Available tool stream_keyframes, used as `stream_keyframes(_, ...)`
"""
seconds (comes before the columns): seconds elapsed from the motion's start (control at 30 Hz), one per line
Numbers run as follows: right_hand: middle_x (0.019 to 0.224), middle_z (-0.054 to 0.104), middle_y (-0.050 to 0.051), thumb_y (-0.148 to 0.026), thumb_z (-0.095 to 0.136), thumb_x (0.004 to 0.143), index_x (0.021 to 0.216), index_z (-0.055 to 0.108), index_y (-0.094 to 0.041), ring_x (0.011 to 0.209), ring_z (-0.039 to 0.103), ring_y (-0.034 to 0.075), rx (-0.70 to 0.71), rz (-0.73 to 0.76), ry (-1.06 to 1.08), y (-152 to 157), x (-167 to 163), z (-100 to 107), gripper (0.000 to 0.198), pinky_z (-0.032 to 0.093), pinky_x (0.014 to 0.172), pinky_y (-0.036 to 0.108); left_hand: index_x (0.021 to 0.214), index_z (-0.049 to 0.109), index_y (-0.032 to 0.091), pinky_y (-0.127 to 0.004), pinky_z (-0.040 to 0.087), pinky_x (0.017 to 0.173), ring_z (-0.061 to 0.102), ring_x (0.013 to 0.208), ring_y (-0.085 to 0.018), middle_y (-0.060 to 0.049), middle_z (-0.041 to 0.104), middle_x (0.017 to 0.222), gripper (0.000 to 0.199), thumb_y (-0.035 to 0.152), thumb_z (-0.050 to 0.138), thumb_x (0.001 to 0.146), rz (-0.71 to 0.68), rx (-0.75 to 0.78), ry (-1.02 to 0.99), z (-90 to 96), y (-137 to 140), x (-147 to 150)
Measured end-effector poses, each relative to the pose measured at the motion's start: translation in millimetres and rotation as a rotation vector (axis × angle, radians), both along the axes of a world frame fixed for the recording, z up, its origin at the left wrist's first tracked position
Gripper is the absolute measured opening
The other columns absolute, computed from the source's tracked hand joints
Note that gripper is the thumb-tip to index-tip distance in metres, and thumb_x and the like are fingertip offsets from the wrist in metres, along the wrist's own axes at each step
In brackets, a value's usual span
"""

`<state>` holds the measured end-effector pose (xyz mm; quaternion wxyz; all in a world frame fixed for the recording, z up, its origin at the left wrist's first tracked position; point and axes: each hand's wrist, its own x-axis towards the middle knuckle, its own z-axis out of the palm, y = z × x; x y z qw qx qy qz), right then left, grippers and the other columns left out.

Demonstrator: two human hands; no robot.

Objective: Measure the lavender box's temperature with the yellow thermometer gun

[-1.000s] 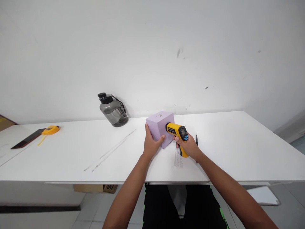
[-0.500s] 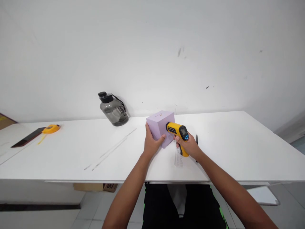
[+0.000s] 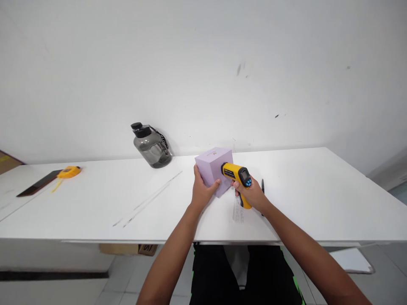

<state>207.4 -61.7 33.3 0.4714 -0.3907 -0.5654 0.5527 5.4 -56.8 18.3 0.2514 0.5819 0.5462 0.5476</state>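
Observation:
A pale purple box (image 3: pixel 213 163) is on the white table, turned with one corner edge towards me. My left hand (image 3: pixel 203 189) grips its left side, thumb across the front and fingers round the back edge. In my right hand (image 3: pixel 251 194) is a yellow and black infrared thermometer (image 3: pixel 235 173), held by its pistol grip. Its black nose is at the box's right face; whether they touch I cannot tell. The small screen and blue buttons face me. Just beyond my right hand lies a black pen (image 3: pixel 263 186), partly hidden by the wrist.
A grey see-through water jug (image 3: pixel 154 148) with a black cap stands by the wall. On the left of the white table (image 3: pixel 104 199) lie a yellow tape measure (image 3: pixel 69 172) and a dark flat panel (image 3: pixel 38 184). Cardboard (image 3: pixel 119 249) shows below the table edge.

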Motion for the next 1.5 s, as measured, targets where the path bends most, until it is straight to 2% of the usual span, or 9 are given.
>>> stream_keyframes(0.13,0.094,0.065,0.003,-0.058,0.074,0.076,0.107,0.056,-0.021,0.058,0.059,0.011,-0.009,0.001,0.004,0.8,-0.3,-0.5,0.051,0.053,0.062,0.029,0.152,0.013,0.026,-0.043,0.046,0.104,0.054,0.126,-0.029,-0.015,0.047,0.146,0.105,0.049,0.076,0.072,-0.004,-0.009,0.001,1.5,-1.2,0.4)
stream_keyframes(0.37,0.090,0.063,0.002,-0.057,0.074,0.076,0.103,0.057,-0.020,0.058,0.058,0.010,0.014,0.004,0.020,1.9,-1.0,-3.1,0.049,0.052,0.061,0.028,0.152,0.013,0.027,-0.043,0.045,0.105,0.051,0.130,-0.029,-0.016,0.042,0.151,0.104,0.049,0.076,0.072,0.004,-0.001,0.008,-0.6,-0.1,-0.2)
stream_keyframes(0.73,0.093,0.065,0.004,-0.056,0.075,0.076,0.104,0.058,-0.020,0.059,0.059,0.011,0.012,-0.023,0.023,0.3,-2.1,-4.0,0.049,0.052,0.061,0.029,0.154,0.009,0.026,-0.044,0.044,0.107,0.051,0.130,-0.029,-0.016,0.042,0.151,0.109,0.049,0.077,0.072,0.000,-0.025,0.008,-0.8,0.1,-1.2)
stream_keyframes(1.5,0.088,0.064,0.003,-0.057,0.073,0.077,0.108,0.058,-0.020,0.057,0.058,0.011,0.005,-0.012,0.004,-0.6,-0.6,0.4,0.052,0.052,0.060,0.029,0.153,0.013,0.026,-0.044,0.045,0.105,0.053,0.128,-0.029,-0.017,0.043,0.150,0.106,0.048,0.077,0.071,-0.012,0.002,0.011,0.0,0.0,-0.6)
